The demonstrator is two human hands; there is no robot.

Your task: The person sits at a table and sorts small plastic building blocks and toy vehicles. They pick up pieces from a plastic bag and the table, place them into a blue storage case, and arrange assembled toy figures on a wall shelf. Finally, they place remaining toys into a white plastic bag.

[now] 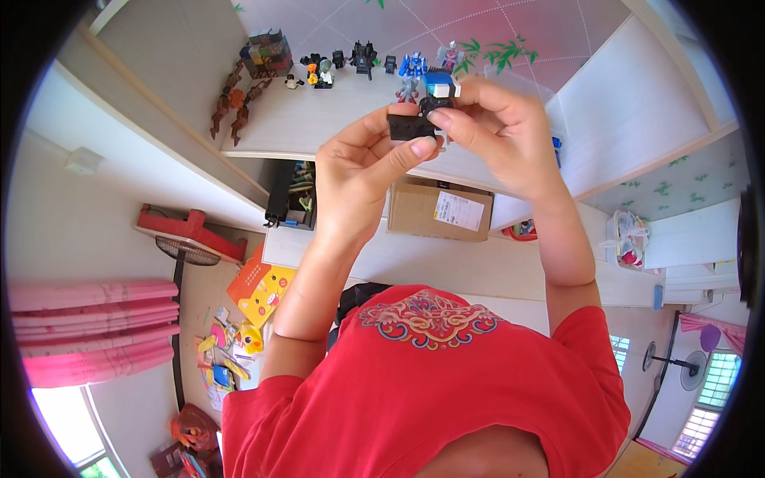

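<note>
My left hand (373, 158) grips a flat black studded building-block plate (412, 128) between thumb and fingers. My right hand (499, 131) holds a small black toy figure (436, 106) topped with a blue and white block piece (441, 85), right against the plate's right end. Whether figure and plate are joined cannot be told. Behind the hands, on a pale shelf, stand a blue toy robot (413, 64), a grey and red figure (407, 91), a large black figure (363, 58) and a figure with a green head (325, 74).
A multicoloured block cube (267, 54) and a brown jointed block model (236, 101) stand at the shelf's left. Below are a black bin of parts (292, 194) and a cardboard box (439, 212). A clear plastic container (627, 239) sits far right. The shelf has upright side panels.
</note>
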